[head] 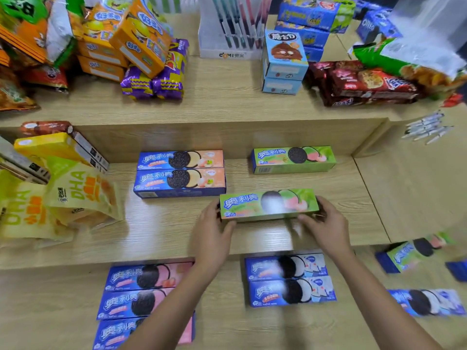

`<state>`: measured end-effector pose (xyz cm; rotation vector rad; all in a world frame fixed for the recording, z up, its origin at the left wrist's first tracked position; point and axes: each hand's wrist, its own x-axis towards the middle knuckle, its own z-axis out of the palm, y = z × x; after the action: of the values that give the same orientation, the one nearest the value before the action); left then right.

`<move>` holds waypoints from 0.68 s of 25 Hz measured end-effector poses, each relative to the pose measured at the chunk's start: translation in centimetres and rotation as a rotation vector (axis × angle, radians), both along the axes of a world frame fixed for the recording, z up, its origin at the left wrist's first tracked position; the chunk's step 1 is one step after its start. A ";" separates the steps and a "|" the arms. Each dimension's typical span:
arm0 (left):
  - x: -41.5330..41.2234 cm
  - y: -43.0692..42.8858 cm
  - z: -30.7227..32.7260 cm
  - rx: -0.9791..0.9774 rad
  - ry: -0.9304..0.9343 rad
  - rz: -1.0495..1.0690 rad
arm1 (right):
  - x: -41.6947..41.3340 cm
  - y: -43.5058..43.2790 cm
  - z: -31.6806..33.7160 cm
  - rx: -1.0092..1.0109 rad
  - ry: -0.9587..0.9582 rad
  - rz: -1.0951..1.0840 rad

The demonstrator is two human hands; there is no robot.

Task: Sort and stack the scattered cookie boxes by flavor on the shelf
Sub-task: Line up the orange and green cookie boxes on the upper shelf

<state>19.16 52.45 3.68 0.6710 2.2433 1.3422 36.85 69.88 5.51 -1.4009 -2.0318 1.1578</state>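
Observation:
I hold a green cookie box (269,204) by its two ends just above the middle shelf (164,231). My left hand (212,231) grips its left end and my right hand (324,223) its right end. A second green box (294,159) lies behind it near the shelf's back. Two orange-ended blue boxes (180,173) lie side by side to the left. On the lower shelf lie three pink-ended blue boxes (144,296), partly hidden by my left arm, and two white-ended blue boxes (289,279). Another green box (414,253) and a white-ended blue box (427,303) lie at the lower right.
Yellow snack bags (63,200) and yellow boxes (58,147) crowd the middle shelf's left. The top shelf holds orange boxes (134,39), purple packs (154,82), light blue boxes (284,61), red packs (366,84) and a pen display (231,29). Loose pens (427,130) lie at the right.

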 end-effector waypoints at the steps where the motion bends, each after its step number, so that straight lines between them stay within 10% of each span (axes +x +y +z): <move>1: 0.1 1.1 0.2 -0.005 0.010 -0.019 | 0.4 0.9 0.3 0.001 0.018 -0.016; 17: 1.5 12.8 -0.8 -0.059 0.102 0.008 | 0.9 11.9 -1.5 0.034 -0.004 0.026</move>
<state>20.68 65.28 2.91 0.7254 2.3584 1.2660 37.73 81.81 3.99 -1.3656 -2.0689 1.1266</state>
